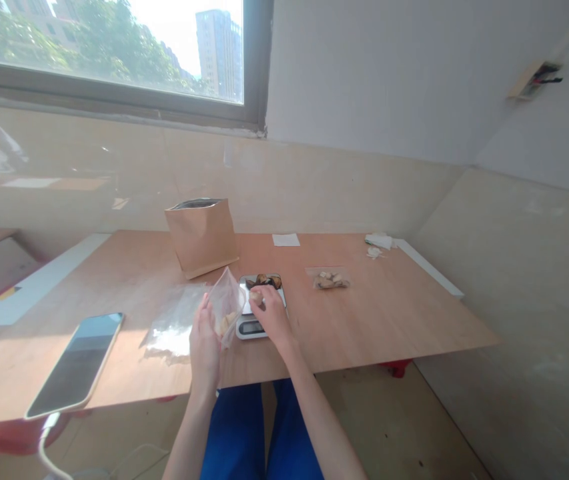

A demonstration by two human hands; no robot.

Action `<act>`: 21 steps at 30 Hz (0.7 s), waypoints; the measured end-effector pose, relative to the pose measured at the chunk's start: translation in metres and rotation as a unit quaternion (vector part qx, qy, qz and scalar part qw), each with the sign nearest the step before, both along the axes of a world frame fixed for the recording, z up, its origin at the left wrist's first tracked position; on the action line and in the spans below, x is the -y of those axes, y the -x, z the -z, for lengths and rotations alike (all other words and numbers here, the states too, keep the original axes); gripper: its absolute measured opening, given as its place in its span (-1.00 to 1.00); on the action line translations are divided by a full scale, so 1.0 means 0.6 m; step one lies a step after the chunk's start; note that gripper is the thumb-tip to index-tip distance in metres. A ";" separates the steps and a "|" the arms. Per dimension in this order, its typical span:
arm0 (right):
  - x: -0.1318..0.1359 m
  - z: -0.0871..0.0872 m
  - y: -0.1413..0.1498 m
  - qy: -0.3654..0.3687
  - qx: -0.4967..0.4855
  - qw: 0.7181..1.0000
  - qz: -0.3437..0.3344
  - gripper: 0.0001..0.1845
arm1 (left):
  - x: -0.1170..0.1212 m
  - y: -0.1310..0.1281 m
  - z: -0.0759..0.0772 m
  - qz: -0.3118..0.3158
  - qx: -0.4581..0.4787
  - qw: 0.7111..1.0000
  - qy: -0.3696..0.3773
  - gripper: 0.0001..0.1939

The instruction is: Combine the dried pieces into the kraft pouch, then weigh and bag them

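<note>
My left hand [205, 350] grips a clear plastic bag [227, 293], its mouth spread apart and tilted toward the right. Several pale pieces lie in the bottom of the bag. Just right of the bag's mouth, my right hand [274, 317] pinches a small pale, roundish piece [256, 297], whose exact kind I cannot make out. Beneath that hand stands a white kitchen scale [251, 327] with a dark display. Several dark brown, curled pieces [270, 280] rest at the back of its plate, partly behind my fingers.
Left of the bag lie flat clear plastic bags [174, 327] and a phone [77, 363] with a charging cable. A brown paper bag [201, 237] stands open behind. To the right is a filled clear bag [331, 278]; white scraps [375, 252] lie farther back on the wooden table [389, 313].
</note>
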State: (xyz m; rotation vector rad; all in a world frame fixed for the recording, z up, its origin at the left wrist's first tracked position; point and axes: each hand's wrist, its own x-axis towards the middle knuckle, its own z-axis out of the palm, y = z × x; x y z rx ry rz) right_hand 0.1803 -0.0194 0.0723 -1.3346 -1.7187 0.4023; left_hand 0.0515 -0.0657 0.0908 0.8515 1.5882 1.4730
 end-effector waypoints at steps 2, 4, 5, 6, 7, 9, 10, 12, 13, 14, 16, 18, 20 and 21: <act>0.012 -0.026 0.003 0.011 -0.126 0.992 0.010 -0.84 | -0.003 0.003 0.011 -0.003 -0.020 1.000 -0.002 -0.50; 0.025 -0.059 0.011 0.012 -0.234 0.972 0.007 -0.79 | -0.006 0.004 0.019 -0.004 -0.034 0.999 0.004 -0.50; 0.030 -0.075 0.016 0.009 -0.270 0.963 -0.001 -0.76 | -0.007 0.003 0.022 -0.004 -0.041 0.999 0.004 -0.50; 0.034 -0.088 0.021 0.004 -0.286 0.958 -0.011 -0.74 | -0.008 0.003 0.024 -0.001 -0.048 0.999 0.002 -0.50; 0.035 -0.099 0.027 -0.002 -0.282 0.959 -0.020 -0.73 | -0.009 0.001 0.024 0.003 -0.052 0.999 -0.001 -0.51; 0.028 -0.106 0.034 -0.022 -0.224 0.974 -0.028 -0.75 | -0.008 -0.001 0.020 0.013 -0.040 0.999 -0.002 -0.52; 0.019 -0.103 0.035 -0.035 -0.188 0.981 -0.020 -0.76 | -0.007 -0.001 0.016 0.013 -0.024 1.000 0.004 -0.52; -0.006 -0.084 0.032 -0.056 -0.130 0.990 0.020 -0.76 | -0.003 0.000 0.004 0.006 0.025 0.999 0.028 -0.52; -0.021 -0.071 0.028 -0.057 -0.108 0.992 0.044 -0.75 | 0.000 0.001 -0.003 0.000 0.048 0.998 0.039 -0.51; -0.036 -0.057 0.022 -0.050 -0.080 0.994 0.061 -0.73 | 0.002 0.002 -0.010 -0.006 0.068 0.997 0.045 -0.52; -0.062 -0.031 0.011 -0.023 0.007 0.998 0.057 -0.69 | 0.006 0.006 -0.024 -0.013 0.094 0.994 0.052 -0.52; -0.079 -0.012 0.004 0.007 0.115 0.993 0.016 -0.64 | 0.009 0.007 -0.036 -0.016 0.108 0.992 0.063 -0.53; -0.088 -0.001 0.003 0.031 0.193 0.981 -0.014 -0.66 | 0.011 0.007 -0.045 -0.017 0.124 0.989 0.077 -0.52; -0.089 0.002 0.004 0.040 0.213 0.976 -0.020 -0.71 | 0.012 0.006 -0.047 -0.015 0.133 0.988 0.079 -0.51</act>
